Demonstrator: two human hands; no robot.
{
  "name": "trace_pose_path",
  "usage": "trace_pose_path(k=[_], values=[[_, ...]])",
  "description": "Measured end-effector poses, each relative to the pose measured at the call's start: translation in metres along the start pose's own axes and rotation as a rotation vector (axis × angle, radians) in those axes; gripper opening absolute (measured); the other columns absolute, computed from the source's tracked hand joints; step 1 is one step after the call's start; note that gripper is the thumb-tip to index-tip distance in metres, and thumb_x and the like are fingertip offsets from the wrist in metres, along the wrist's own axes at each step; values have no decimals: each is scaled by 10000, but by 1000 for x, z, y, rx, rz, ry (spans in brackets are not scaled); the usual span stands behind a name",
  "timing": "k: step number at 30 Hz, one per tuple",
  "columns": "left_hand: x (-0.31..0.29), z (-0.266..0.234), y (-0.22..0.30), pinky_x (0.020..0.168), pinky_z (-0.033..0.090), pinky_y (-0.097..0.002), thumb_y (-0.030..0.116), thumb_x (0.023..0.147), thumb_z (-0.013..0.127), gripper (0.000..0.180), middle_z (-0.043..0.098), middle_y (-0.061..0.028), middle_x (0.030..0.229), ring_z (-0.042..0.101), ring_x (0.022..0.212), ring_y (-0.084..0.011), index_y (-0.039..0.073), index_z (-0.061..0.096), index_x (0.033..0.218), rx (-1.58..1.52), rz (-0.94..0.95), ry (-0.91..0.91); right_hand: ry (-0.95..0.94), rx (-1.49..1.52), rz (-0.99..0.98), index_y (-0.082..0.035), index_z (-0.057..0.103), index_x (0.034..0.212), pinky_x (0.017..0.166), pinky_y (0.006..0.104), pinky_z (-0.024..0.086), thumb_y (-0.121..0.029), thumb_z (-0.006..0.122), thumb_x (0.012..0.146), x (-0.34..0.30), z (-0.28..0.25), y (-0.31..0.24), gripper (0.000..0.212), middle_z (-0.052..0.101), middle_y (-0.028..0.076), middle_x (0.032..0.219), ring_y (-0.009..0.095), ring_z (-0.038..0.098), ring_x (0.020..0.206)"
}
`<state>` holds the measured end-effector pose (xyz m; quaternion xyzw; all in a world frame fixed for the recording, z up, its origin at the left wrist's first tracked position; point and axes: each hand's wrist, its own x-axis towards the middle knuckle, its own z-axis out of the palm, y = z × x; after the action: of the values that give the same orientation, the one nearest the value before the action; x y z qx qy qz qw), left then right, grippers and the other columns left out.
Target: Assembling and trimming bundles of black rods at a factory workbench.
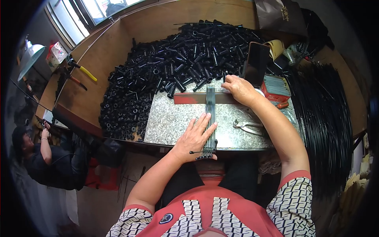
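The bundle of thin black rods [211, 106] lies lengthwise on the speckled grey board [166, 122] in front of the seated worker, crossing over a red bar [190, 98], its near end reaching past the table's front edge. From here I see the left hand [194, 137] clasped over the nearer part of it, fingers laid across the rods and a fingertip showing at the end. The right hand [241, 90] is up beyond the bar, to the right of the bundle's far end, fingers bent close together at the fringe of a big heap of black tubes [169, 65]; I can't tell whether they grip one. Pliers [248, 126] rest below the right forearm, near a red box [275, 93]. More long black rods [323, 122] spill down on the right, and another person [53, 160] sits off to the left.
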<state>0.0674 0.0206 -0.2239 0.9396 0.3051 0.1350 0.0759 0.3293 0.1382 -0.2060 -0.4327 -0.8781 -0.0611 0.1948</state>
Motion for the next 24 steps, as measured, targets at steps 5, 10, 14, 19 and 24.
trace_pose_path(k=[5,10,14,19,24], values=[[1,0,1,1112,223,-542,662,701,658,996,276,-283,1474,240,1398,-418,60,349,1431,-4,2,-2,41,21,-16,-44,627,847,792,401,490,-63,534,817,-4,8,2,100,564,119,918,294,583,932],[-1,2,-2,1113,227,-537,630,710,672,978,279,-281,1475,253,1394,-417,65,341,1437,-1,6,24,3,46,-18,-30,646,965,768,392,491,-35,588,814,-1,7,-6,162,570,122,905,303,587,888],[0,4,-1,1119,221,-531,612,705,690,983,273,-276,1482,248,1399,-408,66,335,1441,20,13,29,28,86,5,-41,652,913,791,394,488,-78,564,820,1,5,-7,133,561,128,904,298,582,912],[0,2,1,1128,208,-526,611,662,726,1016,256,-261,1496,226,1412,-392,108,333,1452,6,3,11,105,140,5,-23,655,957,760,390,496,-51,606,813,6,17,-11,155,569,129,894,303,592,874],[-3,6,-3,1130,209,-519,605,640,749,1016,251,-248,1505,227,1415,-377,139,349,1450,41,19,21,243,149,40,-27,646,1009,737,387,505,-46,667,816,-2,-6,-11,196,584,133,938,307,608,852]])
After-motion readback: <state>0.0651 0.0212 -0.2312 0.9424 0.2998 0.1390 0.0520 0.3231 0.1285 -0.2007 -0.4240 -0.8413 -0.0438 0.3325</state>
